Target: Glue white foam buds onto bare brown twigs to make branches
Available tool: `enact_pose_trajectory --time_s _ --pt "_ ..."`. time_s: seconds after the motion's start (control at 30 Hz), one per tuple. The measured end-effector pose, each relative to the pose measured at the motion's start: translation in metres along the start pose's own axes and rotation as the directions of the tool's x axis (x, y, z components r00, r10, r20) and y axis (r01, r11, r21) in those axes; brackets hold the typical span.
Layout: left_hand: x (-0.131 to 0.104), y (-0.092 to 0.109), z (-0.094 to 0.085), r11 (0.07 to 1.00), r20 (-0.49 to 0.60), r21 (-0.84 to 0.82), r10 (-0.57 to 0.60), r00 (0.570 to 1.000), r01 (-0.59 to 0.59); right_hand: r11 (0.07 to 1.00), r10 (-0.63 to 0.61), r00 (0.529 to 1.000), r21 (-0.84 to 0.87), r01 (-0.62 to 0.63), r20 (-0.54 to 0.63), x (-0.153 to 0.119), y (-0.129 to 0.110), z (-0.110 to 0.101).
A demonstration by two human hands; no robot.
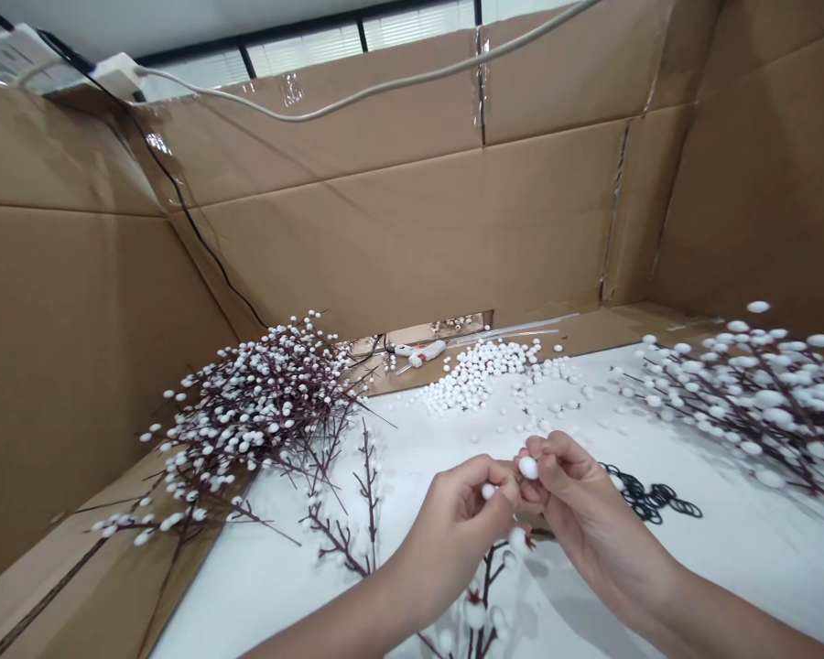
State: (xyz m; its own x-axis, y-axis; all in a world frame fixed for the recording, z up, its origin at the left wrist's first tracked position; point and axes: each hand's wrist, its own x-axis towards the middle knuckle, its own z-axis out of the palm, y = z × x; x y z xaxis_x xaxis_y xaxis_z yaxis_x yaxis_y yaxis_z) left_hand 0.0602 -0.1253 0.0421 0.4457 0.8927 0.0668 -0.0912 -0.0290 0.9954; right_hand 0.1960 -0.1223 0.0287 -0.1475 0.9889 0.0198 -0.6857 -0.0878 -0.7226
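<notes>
My right hand (583,513) pinches a white oval berry (528,468) between thumb and fingertips. Right beside it, touching or nearly so, the fingers of my left hand (460,522) are closed around the upper part of a dark brown artificial branch (484,586). Another small white berry (487,491) peeks out between the left thumb and forefinger. Below the hands, several white berries sit on the branch's twigs, and its tip is hidden by my fingers. Bare brown twigs (369,485) lie on the white tabletop (247,586) left of my left hand.
A heap of berried branches (261,394) lies at left, another bunch (762,394) at right. Loose white berries (477,371) are piled at the back near a glue gun (418,353). Black rings (652,499) lie beyond my right hand. Cardboard walls (384,229) enclose the table.
</notes>
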Motion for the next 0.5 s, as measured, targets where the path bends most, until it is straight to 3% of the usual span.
enact_pose_trajectory --time_s 0.2,0.5 --pt "0.0005 0.0019 0.0035 0.995 -0.014 -0.096 0.011 1.0 -0.012 0.999 -0.034 0.999 -0.032 0.035 0.021 -0.001 -0.0021 0.0028" --pt "0.0009 0.0009 0.003 0.994 -0.012 -0.112 0.01 1.0 -0.011 0.998 -0.02 1.0 -0.052 0.02 -0.001 -0.0012 0.0001 0.0024"
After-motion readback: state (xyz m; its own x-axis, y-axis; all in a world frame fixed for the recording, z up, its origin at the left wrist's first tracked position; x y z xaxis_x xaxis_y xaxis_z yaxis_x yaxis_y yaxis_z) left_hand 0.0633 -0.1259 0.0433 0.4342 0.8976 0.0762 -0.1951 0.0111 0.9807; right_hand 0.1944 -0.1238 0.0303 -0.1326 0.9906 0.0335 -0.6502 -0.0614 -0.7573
